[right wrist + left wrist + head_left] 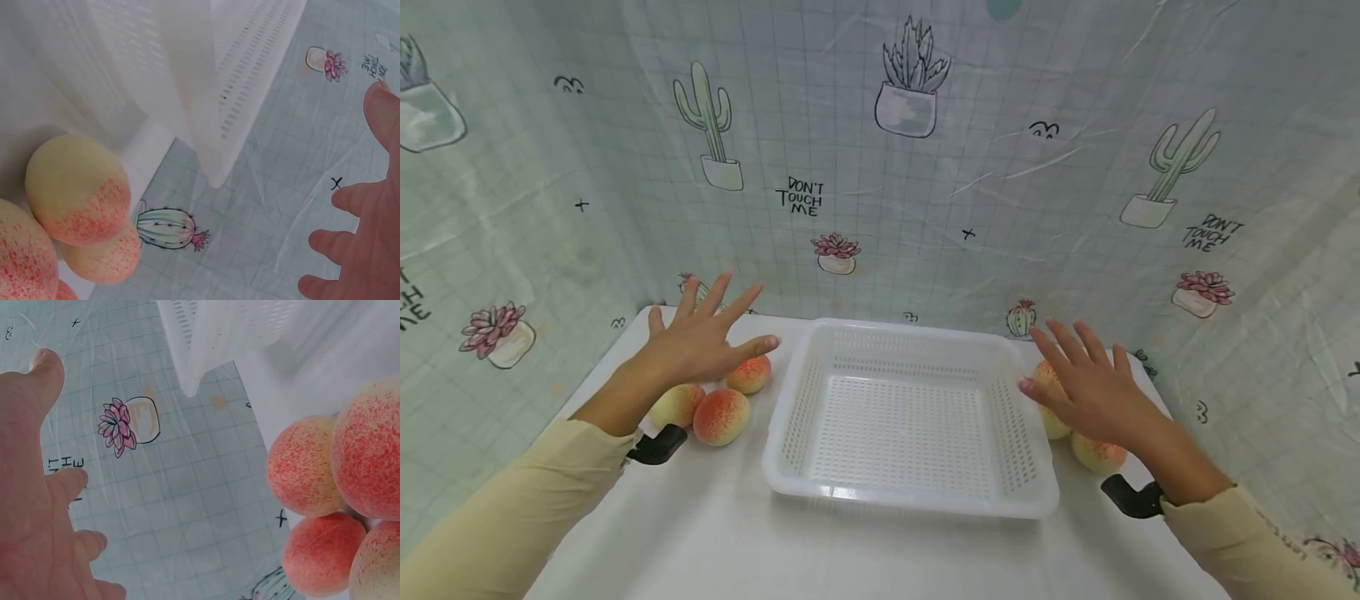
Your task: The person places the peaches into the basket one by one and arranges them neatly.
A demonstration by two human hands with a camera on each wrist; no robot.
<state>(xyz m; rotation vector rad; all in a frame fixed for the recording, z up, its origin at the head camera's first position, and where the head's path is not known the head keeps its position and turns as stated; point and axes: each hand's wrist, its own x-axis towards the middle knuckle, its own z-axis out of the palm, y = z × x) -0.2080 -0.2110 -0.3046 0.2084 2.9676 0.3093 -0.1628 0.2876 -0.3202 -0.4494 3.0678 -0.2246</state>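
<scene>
My left hand hovers with spread fingers over a group of peaches on the left side of the table; one red-orange peach lies just below it. In the left wrist view several peaches cluster at the right, apart from the hand. On the other side, my right hand is held above more peaches, its fingers spread and holding nothing. The right wrist view shows yellow-and-red peaches clear of the fingers. Between both hands stands a white plastic basket with nothing in it.
A white table bears the basket and fruit. Grey-green cloth printed with cacti rises behind the table and along both sides. A black strap piece sits at the left wrist, another at the right.
</scene>
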